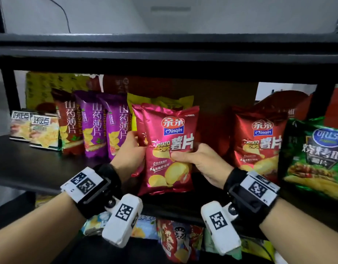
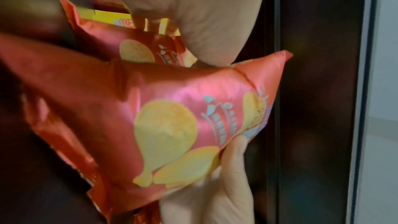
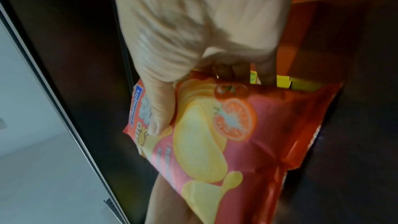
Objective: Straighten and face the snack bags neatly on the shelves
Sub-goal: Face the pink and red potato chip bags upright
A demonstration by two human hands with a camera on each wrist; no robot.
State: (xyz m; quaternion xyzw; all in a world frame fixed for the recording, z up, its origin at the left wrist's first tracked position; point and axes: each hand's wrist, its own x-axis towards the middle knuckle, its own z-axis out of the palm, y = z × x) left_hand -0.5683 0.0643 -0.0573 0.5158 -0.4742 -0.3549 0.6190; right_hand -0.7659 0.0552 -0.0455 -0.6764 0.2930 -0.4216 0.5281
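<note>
Both hands (image 1: 165, 158) clasped around the pink chip bag (image 1: 169, 149).

pink chip bag (image 1: 169, 149), purple bags (image 1: 99, 126), green bag (image 1: 314, 155)

I see the pink-red Qinqin chip bag (image 1: 169, 149) upright, label forward, mid-shelf, overlapping a matching bag (image 1: 138, 128) behind.

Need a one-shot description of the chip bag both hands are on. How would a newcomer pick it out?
Black middle shelf, centre. The pink-red Qinqin potato chips bag sits frontmost, an identical bag behind it. Unlike the darker red Qinqin bag further right, both hands grip it.
</note>
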